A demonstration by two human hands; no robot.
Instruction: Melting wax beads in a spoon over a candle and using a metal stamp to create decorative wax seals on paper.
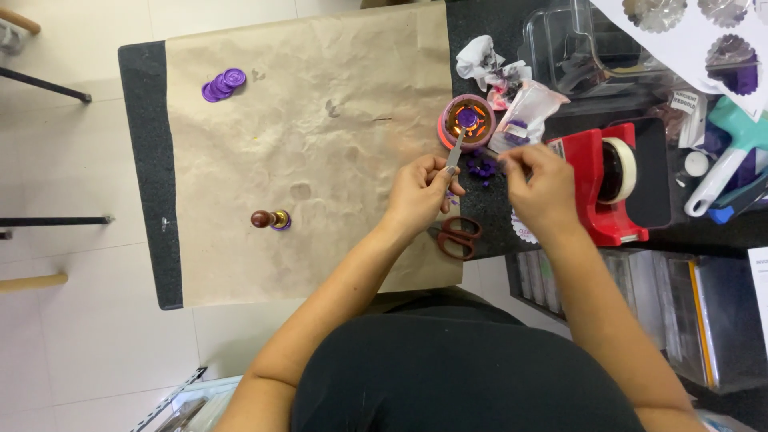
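Note:
My left hand (420, 194) grips the handle of a small metal spoon (458, 144). Its bowl holds purple wax and rests over a lit round pink warmer (466, 122). My right hand (540, 186) hovers just right of a little pile of purple wax beads (482, 167), fingers pinched together; I cannot tell whether a bead is between them. A wooden-handled stamp (270, 219) lies on the brown paper sheet (304, 152) over a purple seal. A few finished purple wax seals (222, 83) sit stacked at the paper's far left.
Red-handled scissors (458, 237) lie by my left wrist. A red tape dispenser (610, 180) stands right of my right hand. Small plastic bags (524, 112), crumpled tissue (478, 60), a clear box (576, 48) and a teal tool (732, 152) crowd the right side.

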